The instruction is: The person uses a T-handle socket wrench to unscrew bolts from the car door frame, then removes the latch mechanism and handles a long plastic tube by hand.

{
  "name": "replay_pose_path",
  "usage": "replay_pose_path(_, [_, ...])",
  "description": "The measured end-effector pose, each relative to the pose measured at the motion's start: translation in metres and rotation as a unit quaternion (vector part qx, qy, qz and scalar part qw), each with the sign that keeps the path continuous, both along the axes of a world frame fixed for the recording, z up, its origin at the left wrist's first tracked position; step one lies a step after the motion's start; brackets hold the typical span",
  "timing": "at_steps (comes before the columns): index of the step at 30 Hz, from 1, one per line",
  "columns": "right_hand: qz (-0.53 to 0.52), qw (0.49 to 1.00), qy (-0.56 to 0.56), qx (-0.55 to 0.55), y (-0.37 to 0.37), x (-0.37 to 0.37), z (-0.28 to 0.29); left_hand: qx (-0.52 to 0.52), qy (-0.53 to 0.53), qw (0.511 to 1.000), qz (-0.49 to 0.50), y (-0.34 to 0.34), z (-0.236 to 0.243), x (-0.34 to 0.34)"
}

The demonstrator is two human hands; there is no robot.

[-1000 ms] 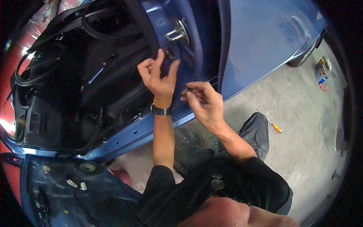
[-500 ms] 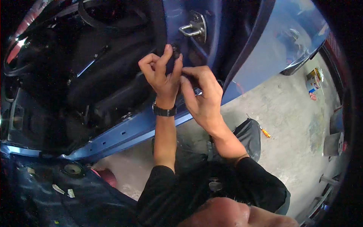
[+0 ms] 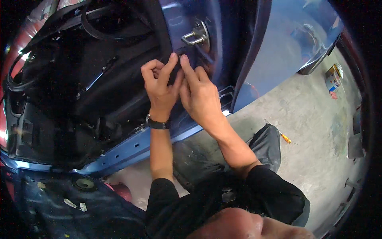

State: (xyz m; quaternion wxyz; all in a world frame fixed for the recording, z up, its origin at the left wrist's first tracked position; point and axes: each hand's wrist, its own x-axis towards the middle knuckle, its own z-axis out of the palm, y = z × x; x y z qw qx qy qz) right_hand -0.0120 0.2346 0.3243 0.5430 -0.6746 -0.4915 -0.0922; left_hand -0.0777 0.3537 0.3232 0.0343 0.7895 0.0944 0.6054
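Observation:
Both my hands meet at the blue door pillar [image 3: 181, 22] of a car body, just below a shiny U-shaped door striker [image 3: 194, 38]. A small black part [image 3: 180, 57] shows between the fingertips, mostly hidden; its kind cannot be made out. My left hand [image 3: 161, 89], with a dark watch [image 3: 158, 122] on the wrist, has its index fingertip at the part's left side and its thumb tucked below. The right hand [image 3: 201, 93] presses its index fingertip against the other side, its remaining fingers bent in.
The dark, stripped car interior [image 3: 119, 75] lies to the left, above a blue sill [image 3: 135, 145]. A blue panel [image 3: 274, 59] stands at right. On the concrete floor [image 3: 314, 123] are an orange-handled screwdriver [image 3: 285, 138] and a can [image 3: 333, 79]. An open door with a round speaker [image 3: 84, 183] is at lower left.
My right hand has moved up and left, its index finger now stretched to the small part beside the left fingertips. The left hand's fingers have drawn closer, and the whole view has shifted slightly.

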Motion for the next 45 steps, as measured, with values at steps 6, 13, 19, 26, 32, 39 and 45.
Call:
replay_pose_path(6, [-0.023,0.999,-0.027,-0.028,0.001,-0.003,0.0,0.028,0.058,0.996,-0.058,0.008,0.048,-0.012])
replay_pose_path(13, [-0.017,0.999,-0.026,-0.041,0.003,-0.006,0.0,0.034,0.128,0.988,-0.077,0.02,0.055,-0.014])
replay_pose_path(19, [-0.048,0.997,-0.036,-0.044,0.002,-0.008,-0.001,0.065,0.12,0.985,-0.104,0.027,0.051,-0.009])
replay_pose_path(26, [-0.034,0.998,-0.003,0.054,0.005,-0.007,-0.014,0.075,0.172,0.975,-0.119,0.031,0.057,-0.014])
replay_pose_path(32, [-0.05,0.968,0.058,0.241,0.009,-0.019,-0.021,0.08,0.173,0.974,-0.124,0.027,0.065,-0.01])
replay_pose_path(39, [-0.098,0.948,0.082,0.29,0.019,-0.019,-0.006,0.026,0.17,0.977,-0.127,0.025,0.064,-0.011])
replay_pose_path(45, [-0.065,0.959,0.086,0.261,0.017,-0.016,-0.018,0.004,0.113,0.99,-0.087,0.015,0.055,-0.009])
